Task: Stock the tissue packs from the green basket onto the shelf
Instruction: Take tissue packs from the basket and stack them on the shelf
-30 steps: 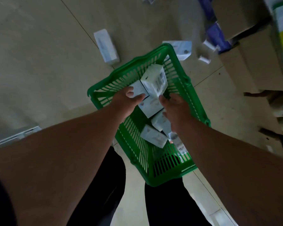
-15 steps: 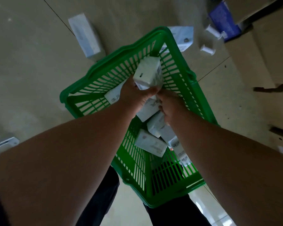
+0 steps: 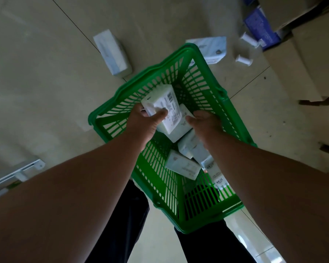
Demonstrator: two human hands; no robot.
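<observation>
Already gripping: packs coming out of the basket

Left hand (image 3: 147, 121) clamps a tissue pack (image 3: 162, 102), its long axis pointing away; right hand (image 3: 205, 122) holds a second pack (image 3: 180, 126) just beside it. Both sit above the green basket (image 3: 222, 95), more packs (image 3: 182, 165) lying below.

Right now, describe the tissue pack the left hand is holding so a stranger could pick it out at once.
Find the green basket on the floor. Over its far half, the left hand grips a white tissue pack. Unlike the packs lying loose on the basket floor nearer the person, it is lifted highest and shows a barcode label on its upper face.
</observation>
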